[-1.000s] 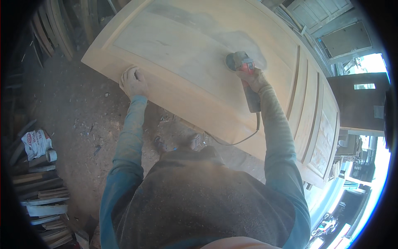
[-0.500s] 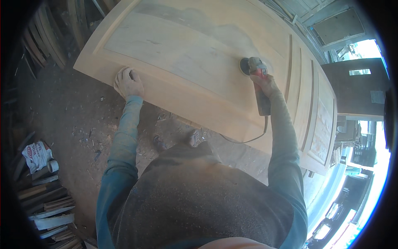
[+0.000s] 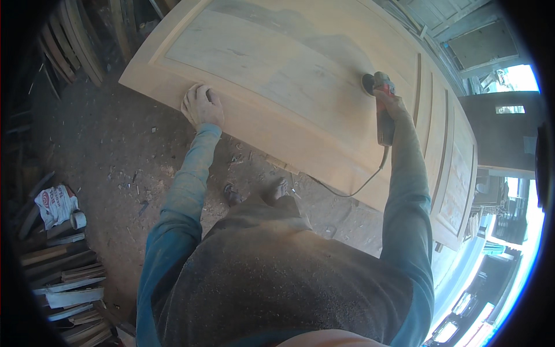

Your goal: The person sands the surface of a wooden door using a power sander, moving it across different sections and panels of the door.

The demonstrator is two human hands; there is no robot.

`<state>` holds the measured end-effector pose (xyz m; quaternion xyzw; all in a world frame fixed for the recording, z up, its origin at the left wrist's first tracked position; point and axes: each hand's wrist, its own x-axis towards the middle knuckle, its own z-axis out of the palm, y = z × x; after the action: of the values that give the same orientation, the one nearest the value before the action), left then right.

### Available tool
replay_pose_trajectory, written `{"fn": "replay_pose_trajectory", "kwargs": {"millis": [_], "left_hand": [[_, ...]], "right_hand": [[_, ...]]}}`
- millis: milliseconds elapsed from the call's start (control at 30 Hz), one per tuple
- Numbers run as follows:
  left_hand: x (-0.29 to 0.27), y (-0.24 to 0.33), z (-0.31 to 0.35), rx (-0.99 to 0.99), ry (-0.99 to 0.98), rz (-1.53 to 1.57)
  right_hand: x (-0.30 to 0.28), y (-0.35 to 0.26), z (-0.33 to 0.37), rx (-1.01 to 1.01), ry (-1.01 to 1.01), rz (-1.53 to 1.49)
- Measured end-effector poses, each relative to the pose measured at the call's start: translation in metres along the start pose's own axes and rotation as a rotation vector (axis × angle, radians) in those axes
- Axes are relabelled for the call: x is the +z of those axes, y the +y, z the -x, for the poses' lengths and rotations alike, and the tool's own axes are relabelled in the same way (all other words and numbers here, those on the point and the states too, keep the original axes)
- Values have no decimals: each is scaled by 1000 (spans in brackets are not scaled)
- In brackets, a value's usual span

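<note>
A large panelled wooden door (image 3: 277, 124) lies flat in front of me, its surface dusty with pale and grey patches. My right hand (image 3: 393, 104) is wrapped round the body of a red and black angle grinder (image 3: 385, 127). The grinder's round disc (image 3: 368, 84) rests against the door panel, close to a raised strip, and a cord hangs from its rear end. Over the near left edge of the door, my left hand (image 3: 202, 106) is curled, dusty, with bent fingers gripping the frame; its thumb side is partly hidden.
Stacked wood offcuts (image 3: 75, 295) lie at the lower left, beside a white printed sack (image 3: 56, 205) and a tape roll (image 3: 78, 220). Long boards (image 3: 81, 40) lean at the far left. Wood chips litter the floor (image 3: 115, 168). The grinder's cord (image 3: 361, 188) loops below the door's near edge.
The whole view has shifted, so the door appears farther right and slightly higher. The grinder has slid a little to the right over the panel. My left hand keeps its place on the edge.
</note>
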<state>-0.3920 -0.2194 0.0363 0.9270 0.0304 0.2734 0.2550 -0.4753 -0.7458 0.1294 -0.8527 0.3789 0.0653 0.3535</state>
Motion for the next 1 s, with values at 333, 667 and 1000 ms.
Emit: {"fn": "replay_pose_trajectory", "kwargs": {"millis": [333,667,1000], "left_hand": [[0,6,-1,7,-18,0],[-3,-5,2,-22,-17,12],[-4,-5,4,9,-29,9]], "right_hand": [[29,-50,-7,-92,25,31],[73,-85,6,-283,-59,133],[91,-92,23,-335,-176,137]]}}
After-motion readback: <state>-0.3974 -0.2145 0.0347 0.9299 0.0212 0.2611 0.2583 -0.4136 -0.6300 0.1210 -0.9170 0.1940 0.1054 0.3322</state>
